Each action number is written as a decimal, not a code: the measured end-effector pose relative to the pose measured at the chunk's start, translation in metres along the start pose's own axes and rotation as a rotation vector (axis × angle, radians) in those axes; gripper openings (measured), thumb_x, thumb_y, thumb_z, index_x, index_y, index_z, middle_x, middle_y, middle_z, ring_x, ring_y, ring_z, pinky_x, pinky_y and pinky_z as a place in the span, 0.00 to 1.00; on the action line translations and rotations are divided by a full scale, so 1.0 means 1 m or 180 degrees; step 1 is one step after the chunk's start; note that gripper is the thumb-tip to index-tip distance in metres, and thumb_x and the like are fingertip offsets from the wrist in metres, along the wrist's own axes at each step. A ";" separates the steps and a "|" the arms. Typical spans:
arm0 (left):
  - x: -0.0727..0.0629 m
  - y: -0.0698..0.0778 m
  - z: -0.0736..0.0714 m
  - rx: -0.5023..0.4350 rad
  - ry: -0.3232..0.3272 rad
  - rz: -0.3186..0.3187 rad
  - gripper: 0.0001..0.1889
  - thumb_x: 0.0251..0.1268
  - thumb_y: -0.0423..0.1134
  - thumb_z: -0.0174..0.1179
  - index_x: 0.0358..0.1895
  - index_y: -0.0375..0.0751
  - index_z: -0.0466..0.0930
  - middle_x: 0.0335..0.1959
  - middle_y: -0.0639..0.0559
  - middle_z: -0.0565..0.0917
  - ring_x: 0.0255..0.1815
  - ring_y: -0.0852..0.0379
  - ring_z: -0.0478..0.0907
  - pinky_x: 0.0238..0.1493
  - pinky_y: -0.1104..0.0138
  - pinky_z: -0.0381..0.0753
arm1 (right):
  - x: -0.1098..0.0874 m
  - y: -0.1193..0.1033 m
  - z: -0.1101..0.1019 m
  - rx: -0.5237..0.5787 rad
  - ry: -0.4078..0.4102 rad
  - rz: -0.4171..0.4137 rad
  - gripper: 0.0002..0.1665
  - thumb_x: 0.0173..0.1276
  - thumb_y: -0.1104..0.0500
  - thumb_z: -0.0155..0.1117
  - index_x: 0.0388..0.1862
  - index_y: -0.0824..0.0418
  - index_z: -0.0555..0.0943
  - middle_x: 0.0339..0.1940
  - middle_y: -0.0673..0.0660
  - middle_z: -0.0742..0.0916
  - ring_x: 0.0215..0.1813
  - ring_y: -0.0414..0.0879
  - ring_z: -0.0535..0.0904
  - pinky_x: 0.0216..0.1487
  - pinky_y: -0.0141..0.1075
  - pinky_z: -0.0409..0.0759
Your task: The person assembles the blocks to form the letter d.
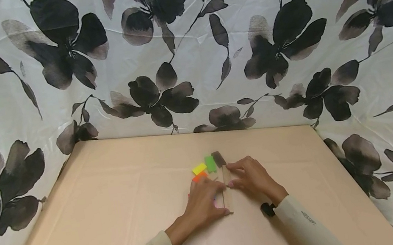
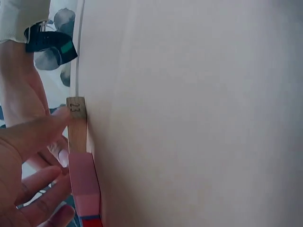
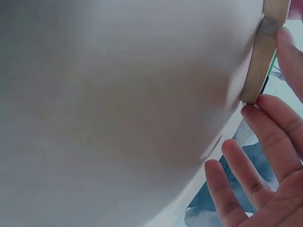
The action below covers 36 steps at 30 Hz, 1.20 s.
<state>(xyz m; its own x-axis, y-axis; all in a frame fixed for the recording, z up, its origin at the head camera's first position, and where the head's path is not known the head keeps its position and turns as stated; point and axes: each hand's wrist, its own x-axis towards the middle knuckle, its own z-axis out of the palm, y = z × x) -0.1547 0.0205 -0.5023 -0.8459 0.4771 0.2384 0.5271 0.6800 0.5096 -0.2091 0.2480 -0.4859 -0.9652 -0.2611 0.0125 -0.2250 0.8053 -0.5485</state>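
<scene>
Two narrow wooden blocks stand end to end in a row near the middle of the board. My left hand [image 1: 202, 198] spans the near block [image 1: 228, 201], thumb at its close end and index fingertip at the joint. On that end the number 23 shows in the left wrist view, with a pink block [image 2: 85, 182] beyond. My right hand [image 1: 254, 176] holds the far block [image 3: 259, 66] lengthwise, thumb by the joint and index at its far end; its other fingers are spread. A dark brown block [image 1: 218, 159] and a green block [image 1: 210, 163] lie just past the row.
A yellow block [image 1: 199, 168] and an orange-red block [image 1: 200, 176] lie beyond my left hand, which partly hides the group. The tan board [image 1: 119, 220] has its far edge behind the blocks. White cloth with dark flowers [image 1: 208, 52] surrounds it.
</scene>
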 end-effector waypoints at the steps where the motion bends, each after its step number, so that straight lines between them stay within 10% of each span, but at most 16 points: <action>1: 0.000 0.001 0.001 0.0005 0.0018 -0.0019 0.33 0.45 0.52 0.86 0.58 0.48 0.88 0.49 0.55 0.90 0.52 0.53 0.75 0.61 0.54 0.65 | 0.001 0.000 0.000 0.0023 -0.0011 0.0012 0.38 0.54 0.53 0.87 0.66 0.52 0.87 0.62 0.51 0.90 0.65 0.54 0.80 0.69 0.54 0.77; 19: -0.002 0.013 0.006 0.0069 0.0135 -0.0433 0.34 0.44 0.54 0.87 0.57 0.45 0.89 0.41 0.52 0.87 0.44 0.56 0.70 0.45 0.63 0.56 | 0.011 -0.006 0.003 0.0138 -0.0077 0.0214 0.33 0.57 0.54 0.86 0.63 0.49 0.88 0.60 0.54 0.91 0.66 0.56 0.79 0.68 0.55 0.77; 36: -0.002 0.017 0.008 0.0218 0.0148 -0.0372 0.34 0.46 0.55 0.86 0.58 0.45 0.90 0.42 0.52 0.87 0.47 0.55 0.73 0.45 0.64 0.59 | 0.011 -0.005 -0.001 0.0152 -0.0168 0.0144 0.33 0.57 0.54 0.85 0.64 0.51 0.87 0.61 0.55 0.91 0.67 0.57 0.80 0.70 0.57 0.76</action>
<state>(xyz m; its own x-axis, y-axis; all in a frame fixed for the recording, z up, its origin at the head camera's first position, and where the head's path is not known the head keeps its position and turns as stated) -0.1437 0.0357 -0.5008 -0.9038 0.3672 0.2196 0.4278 0.7666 0.4789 -0.2185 0.2415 -0.4824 -0.9656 -0.2538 -0.0566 -0.1735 0.7910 -0.5867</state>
